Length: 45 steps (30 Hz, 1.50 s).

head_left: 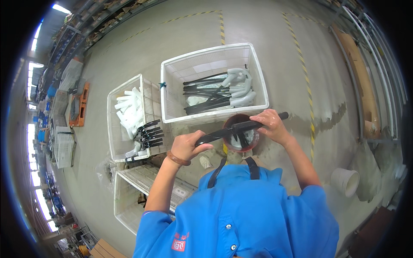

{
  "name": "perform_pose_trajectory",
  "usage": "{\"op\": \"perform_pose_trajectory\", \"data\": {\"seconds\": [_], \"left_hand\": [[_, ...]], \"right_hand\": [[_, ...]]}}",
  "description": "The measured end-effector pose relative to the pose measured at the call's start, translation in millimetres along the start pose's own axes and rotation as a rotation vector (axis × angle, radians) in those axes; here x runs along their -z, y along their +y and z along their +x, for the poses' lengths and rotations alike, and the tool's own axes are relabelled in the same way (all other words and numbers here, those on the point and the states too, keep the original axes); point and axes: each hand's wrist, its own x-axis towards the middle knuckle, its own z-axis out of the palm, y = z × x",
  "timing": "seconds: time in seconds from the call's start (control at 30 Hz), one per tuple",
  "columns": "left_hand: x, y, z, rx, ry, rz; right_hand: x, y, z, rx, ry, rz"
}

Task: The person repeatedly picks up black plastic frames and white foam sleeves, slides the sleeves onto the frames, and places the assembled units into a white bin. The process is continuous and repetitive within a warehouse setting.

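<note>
Blue shirt [258,202]: worker at the near edge, both arms reaching out ahead.
Near crate [137,177]: white mesh, on the left, partly behind the left forearm.
White pail [342,182]: tipped on its side on the floor, off to the right.
Left hand [186,145]: closed round the left end of a black tube [234,130], thumb lying along it; brown bracelet [178,160] on the wrist.
Right hand [272,124]: gripping the same piece short of its right end, tip poking out past the fingers.
Tube position: up in the air, slung between both hands, crossing above a reddish bucket [231,121]. Surface glossy (wet or just shiny, can't tell from here).
Handling: I'd keep both grips firm near the ends and the middle over the bucket, so any drips land inside. If slick, shift one hand at a time and keep the ends off the rim.
Bucket contents: pale liquid or foam with dark pieces [246,138] in it.
Left crate [148,101]: white pieces [128,109] piled in, black pieces [148,135] at its near end.
Far crate [260,77]: black rods [206,92] laid roughly left to right, pale sleeves [243,81] at their right ends.
Floor tape [303,64]: yellow-black, running away on the right.
</note>
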Motion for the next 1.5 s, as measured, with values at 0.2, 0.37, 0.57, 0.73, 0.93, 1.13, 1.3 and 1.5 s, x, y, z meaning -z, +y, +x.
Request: {"op": "perform_pose_trajectory", "data": {"seconds": [0.2, 0.37, 0.57, 0.73, 0.93, 1.13, 1.3, 1.5], "left_hand": [[-10, 18, -2, -0.003, 0.054, 0.064], [1, 20, -9, 0.018, 0.045, 0.046], [5, 26, -15, -0.018, 0.096, 0.028], [9, 28, -15, -0.043, 0.052, 0.087], [22, 26, -21, -0.149, 0.054, 0.075], [12, 33, -28, -0.128, 0.090, 0.055], [4, 27, -30, -0.112, 0.038, 0.032], [-16, 29, -19, 0.049, -0.002, -0.042]], "right_hand": [[4, -34, 19, -0.006, -0.261, -0.027], [18, -40, 43, -0.167, -0.562, 0.546], [38, -43, 72, -0.577, -0.851, 0.954], [38, -53, 88, -0.653, -1.087, 0.939], [32, -53, 88, -0.788, -1.157, 1.029], [15, -52, 93, -0.818, -1.250, 1.339], [22, -77, 108, -0.232, -1.138, 0.429], [-41, -129, 95, 0.065, -0.698, -0.184]]}}
